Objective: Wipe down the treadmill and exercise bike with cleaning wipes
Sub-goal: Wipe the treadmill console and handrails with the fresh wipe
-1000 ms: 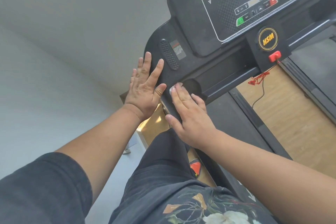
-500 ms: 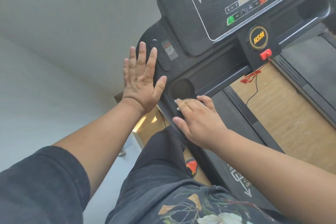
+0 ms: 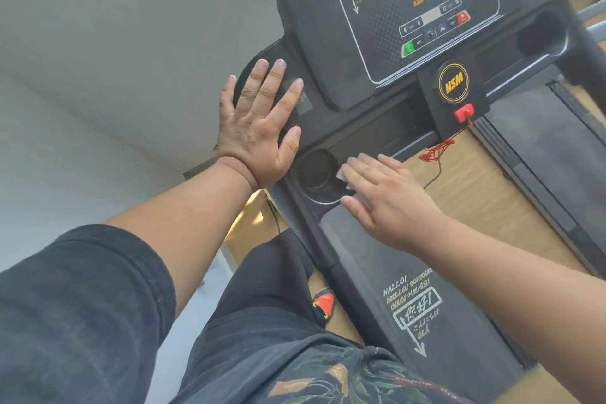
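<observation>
White wipe (image 3: 342, 171) under flat right hand (image 3: 390, 203) beside cup holder (image 3: 316, 169); left hand (image 3: 259, 128) splayed on treadmill (image 3: 328, 82).

The left hand (image 3: 259, 128) is lying flat, fingers spread, on the treadmill console (image 3: 331, 82). Just to its right, the right hand (image 3: 387, 197) is pressing a white wipe (image 3: 344, 172) with straight fingers beside the round cup holder (image 3: 316, 170) between both hands.
</observation>
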